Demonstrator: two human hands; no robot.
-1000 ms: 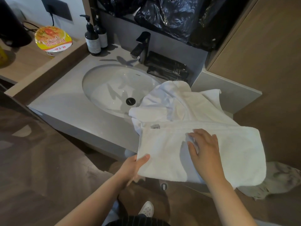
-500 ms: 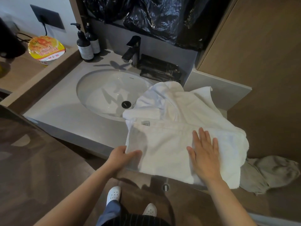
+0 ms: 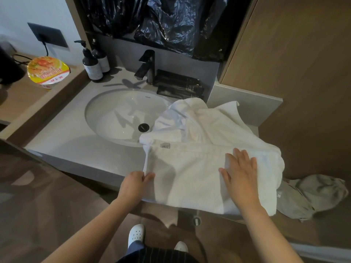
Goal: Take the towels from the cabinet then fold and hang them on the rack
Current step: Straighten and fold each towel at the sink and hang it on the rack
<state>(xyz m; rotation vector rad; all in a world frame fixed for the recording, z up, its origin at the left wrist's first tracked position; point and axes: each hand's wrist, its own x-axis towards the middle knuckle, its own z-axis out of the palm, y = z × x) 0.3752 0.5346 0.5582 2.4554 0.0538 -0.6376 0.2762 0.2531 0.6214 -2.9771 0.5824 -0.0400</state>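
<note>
A white towel (image 3: 193, 171) lies folded over on the right part of the grey counter (image 3: 72, 141), its near edge hanging past the counter front. More white cloth (image 3: 201, 122) is bunched behind it, partly over the sink. My left hand (image 3: 135, 185) pinches the towel's near left corner between thumb and fingers. My right hand (image 3: 241, 171) lies flat, fingers spread, pressing the towel's right half. A small label (image 3: 165, 145) shows on the folded edge. No rack or cabinet interior is in view.
A white oval sink (image 3: 117, 114) with a black tap (image 3: 147, 67) sits left of the towel. Two dark pump bottles (image 3: 93, 63) stand at the back. A noodle cup (image 3: 47, 71) rests on the wooden shelf. A grey cloth (image 3: 311, 194) lies at the right.
My right hand flattened out and slid a little right on the towel. My left hand shifted its hold on the near left corner, and the towel's right end bunched inward.
</note>
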